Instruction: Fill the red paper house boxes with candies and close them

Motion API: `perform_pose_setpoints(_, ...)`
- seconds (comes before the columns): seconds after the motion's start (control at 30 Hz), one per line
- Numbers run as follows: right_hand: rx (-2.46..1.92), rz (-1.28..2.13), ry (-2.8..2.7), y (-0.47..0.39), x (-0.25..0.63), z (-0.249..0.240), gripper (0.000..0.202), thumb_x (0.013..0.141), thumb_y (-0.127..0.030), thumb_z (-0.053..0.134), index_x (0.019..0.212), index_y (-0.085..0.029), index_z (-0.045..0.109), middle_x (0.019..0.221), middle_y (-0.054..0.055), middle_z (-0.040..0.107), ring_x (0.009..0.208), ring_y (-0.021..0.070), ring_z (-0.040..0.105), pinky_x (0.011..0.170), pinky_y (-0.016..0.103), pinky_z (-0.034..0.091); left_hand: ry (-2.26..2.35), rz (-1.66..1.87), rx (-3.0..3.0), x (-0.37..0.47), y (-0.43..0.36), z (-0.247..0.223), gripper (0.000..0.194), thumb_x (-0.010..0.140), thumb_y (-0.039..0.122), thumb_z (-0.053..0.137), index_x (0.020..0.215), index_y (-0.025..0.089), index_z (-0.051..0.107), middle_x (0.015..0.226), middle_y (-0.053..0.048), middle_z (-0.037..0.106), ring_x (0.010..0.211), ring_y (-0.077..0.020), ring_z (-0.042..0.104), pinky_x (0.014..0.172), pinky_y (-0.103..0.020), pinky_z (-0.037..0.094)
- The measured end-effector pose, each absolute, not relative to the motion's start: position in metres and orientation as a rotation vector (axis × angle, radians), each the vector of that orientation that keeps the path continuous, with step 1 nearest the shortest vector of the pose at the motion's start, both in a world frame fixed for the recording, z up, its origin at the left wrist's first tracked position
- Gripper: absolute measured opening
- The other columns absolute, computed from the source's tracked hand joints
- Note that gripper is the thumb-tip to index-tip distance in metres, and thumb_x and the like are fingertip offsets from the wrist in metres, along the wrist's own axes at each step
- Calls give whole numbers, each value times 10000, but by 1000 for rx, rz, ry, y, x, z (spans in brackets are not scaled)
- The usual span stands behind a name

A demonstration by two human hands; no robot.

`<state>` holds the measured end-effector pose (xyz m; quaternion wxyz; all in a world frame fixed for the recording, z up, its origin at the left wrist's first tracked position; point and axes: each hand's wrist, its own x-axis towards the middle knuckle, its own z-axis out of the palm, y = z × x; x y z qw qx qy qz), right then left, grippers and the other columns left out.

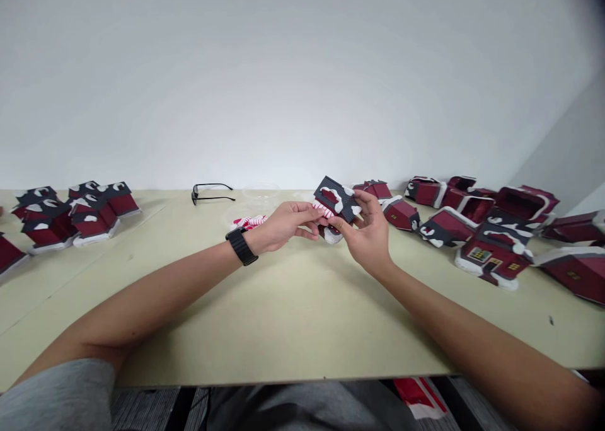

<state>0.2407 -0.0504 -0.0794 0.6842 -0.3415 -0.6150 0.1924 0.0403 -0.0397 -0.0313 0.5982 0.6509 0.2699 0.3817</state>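
Note:
A small model house [336, 198] with a dark, snow-patched roof is held tilted above the table. My right hand [371, 232] grips its right side, thumb in front and fingers at the roof. My left hand [290, 225], with a black watch on the wrist, pinches a red-and-white striped piece [323, 210] against the front of the house. More red-and-white striped pieces [249, 222] lie in a clear round dish just left of my left hand.
Several model houses [97, 220] stand at the left; many more [494, 254] stand or lie at the right. Black glasses [212, 198] and a clear round lid [261, 190] are at the back. The table's front edge [283, 382] is near my body.

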Motion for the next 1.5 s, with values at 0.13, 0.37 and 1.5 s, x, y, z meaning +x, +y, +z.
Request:
perform_pose_setpoints(0.13,-749,417,-1394,-52,240,-77,677,740,-455,939,1286,-264,588,1263,104,699,1176,303,683,958,470,603,639,889,1528,40,-40,-32,421,808,552,860,888,147,777,837,-57,706,742,-125,622,774,-315,573)
perform_pose_setpoints(0.37,-780,368,-1441,-57,240,-73,691,751,-494,928,1307,-259,592,1277,108,683,1199,312,669,946,469,615,923,1037,1830,34,-37,-24,490,771,614,855,725,156,685,723,-49,667,624,-127,545,593,-284,422)
perform_pose_setpoints(1.5,-563,936,-1655,-65,239,-62,547,867,-581,845,1259,-253,651,1246,75,719,1172,284,671,1003,444,595,772,854,2326,17,-45,5,468,837,578,815,1029,198,620,991,-73,722,846,-205,661,672,-283,442)
